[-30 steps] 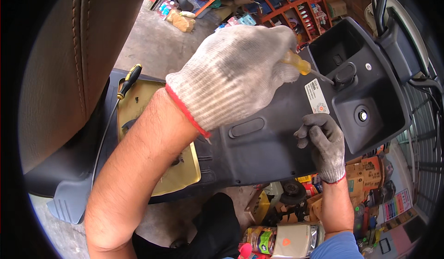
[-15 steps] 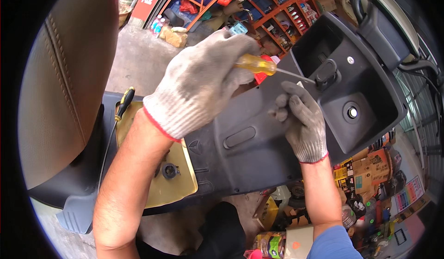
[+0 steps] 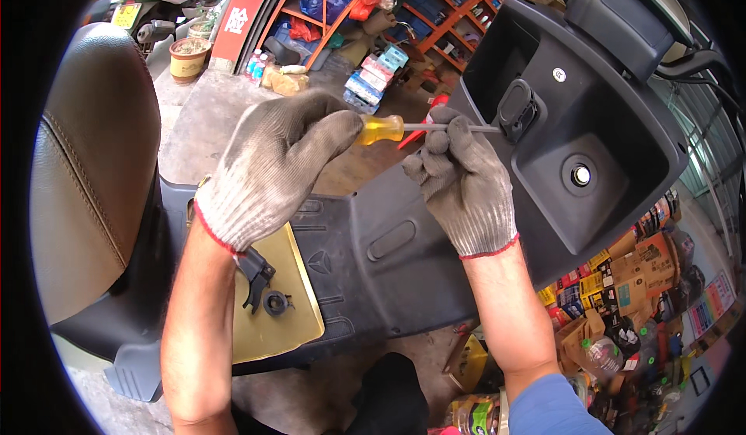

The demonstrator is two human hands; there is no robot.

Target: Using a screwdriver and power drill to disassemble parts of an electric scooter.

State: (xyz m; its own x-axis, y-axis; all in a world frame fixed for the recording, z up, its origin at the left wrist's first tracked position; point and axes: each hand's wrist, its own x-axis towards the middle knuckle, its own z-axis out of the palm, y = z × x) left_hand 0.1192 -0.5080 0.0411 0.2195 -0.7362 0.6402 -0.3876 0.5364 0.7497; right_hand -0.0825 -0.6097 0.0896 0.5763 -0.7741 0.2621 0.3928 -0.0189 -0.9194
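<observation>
My left hand (image 3: 268, 163), in a dirty knit work glove, is closed round the yellow translucent handle of a screwdriver (image 3: 382, 129). Its thin metal shaft points right across the view. My right hand (image 3: 474, 190), gloved alike, pinches that shaft between thumb and fingers. At the lower edge of a raised oval black fitting (image 3: 516, 110) lies the shaft's far end; whether it touches I cannot tell. The fitting sits on the dark plastic front panel (image 3: 420, 280) of a scooter, between two recessed pockets. A silver round button (image 3: 580, 175) shows in the nearer pocket.
A gold tray (image 3: 284, 334) on the footboard holds a black bracket (image 3: 255, 276) and a small black ring-shaped part (image 3: 276, 303). The brown scooter seat (image 3: 101, 171) rises at left. Orange shelving (image 3: 451, 23) stands behind; cardboard boxes (image 3: 645, 272) crowd the right.
The right hand has come up and taken hold of the screwdriver's shaft. The left hand has moved left and down with the handle, and the shaft is now nearly level. The view has shifted.
</observation>
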